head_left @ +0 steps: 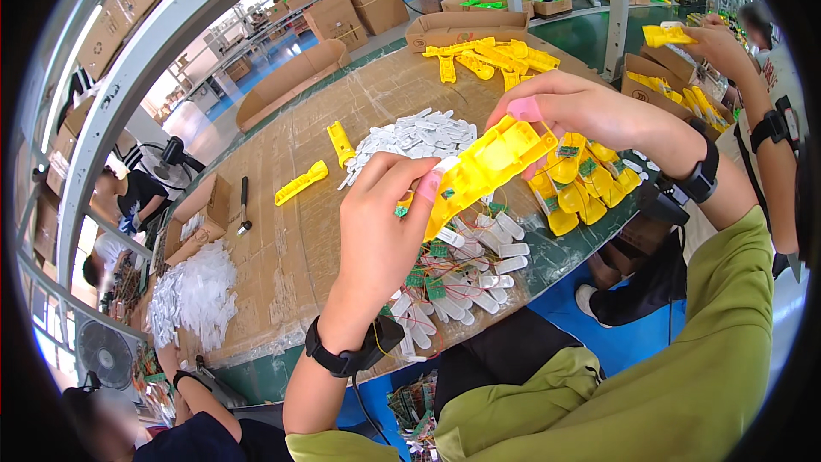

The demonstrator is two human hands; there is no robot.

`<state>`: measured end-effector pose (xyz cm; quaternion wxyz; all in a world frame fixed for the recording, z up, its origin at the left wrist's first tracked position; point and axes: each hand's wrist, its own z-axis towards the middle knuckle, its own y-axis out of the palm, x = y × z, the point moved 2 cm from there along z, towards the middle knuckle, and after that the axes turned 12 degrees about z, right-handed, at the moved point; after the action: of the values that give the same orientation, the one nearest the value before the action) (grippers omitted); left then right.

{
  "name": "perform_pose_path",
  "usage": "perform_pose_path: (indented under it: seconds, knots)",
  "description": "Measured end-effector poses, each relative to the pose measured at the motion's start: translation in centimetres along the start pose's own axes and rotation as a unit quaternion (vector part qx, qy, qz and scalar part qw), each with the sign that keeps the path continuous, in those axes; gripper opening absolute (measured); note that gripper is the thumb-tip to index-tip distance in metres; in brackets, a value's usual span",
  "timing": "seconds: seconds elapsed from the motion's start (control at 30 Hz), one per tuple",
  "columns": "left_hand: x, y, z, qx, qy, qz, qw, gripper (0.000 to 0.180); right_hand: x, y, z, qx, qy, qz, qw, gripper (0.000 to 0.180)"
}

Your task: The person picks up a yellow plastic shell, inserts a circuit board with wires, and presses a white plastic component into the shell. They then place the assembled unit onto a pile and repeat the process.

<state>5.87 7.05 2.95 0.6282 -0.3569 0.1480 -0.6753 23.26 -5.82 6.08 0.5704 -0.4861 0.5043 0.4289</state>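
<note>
My left hand (376,214) and my right hand (573,111) hold a long yellow plastic housing half (489,169) above the table, tilted with its hollow inside up. Left thumb and fingers pinch its near end, by a small white piece (446,164); the right ones grip the far end. Pink covers (523,109) sit on some fingertips. Below lies a heap of white strips wired to green circuit boards (436,282). Just beyond is a pile of small white plastic parts (410,139). To the right, yellow housings with green boards (581,188) are stacked.
Cardboard (265,257) covers the table. Two yellow housing pieces (302,184), a hammer (245,205) and clear-white plastic parts (195,295) lie left. More yellow housings (492,58) lie at the far edge, before a cardboard box (466,27). A co-worker's hand (714,41) holds a yellow piece at right.
</note>
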Motion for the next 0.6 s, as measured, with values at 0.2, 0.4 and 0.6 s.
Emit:
perform_pose_path:
  seconds: [0.2,0.4,0.6]
  knots:
    - [-0.1,-0.3,-0.9,-0.002,-0.020,-0.037,0.999,0.012,0.1,0.8,-0.3,-0.001,-0.003,0.024,1.000,0.037]
    - [-0.1,0.0,-1.3,-0.032,-0.010,-0.070,0.997,0.011,0.8,1.1,0.4,0.015,-0.019,0.033,0.999,0.037]
    - [-1.1,0.9,-1.4,0.003,0.023,0.005,1.000,0.011,1.5,0.9,1.3,0.019,-0.039,0.031,0.999,0.037]
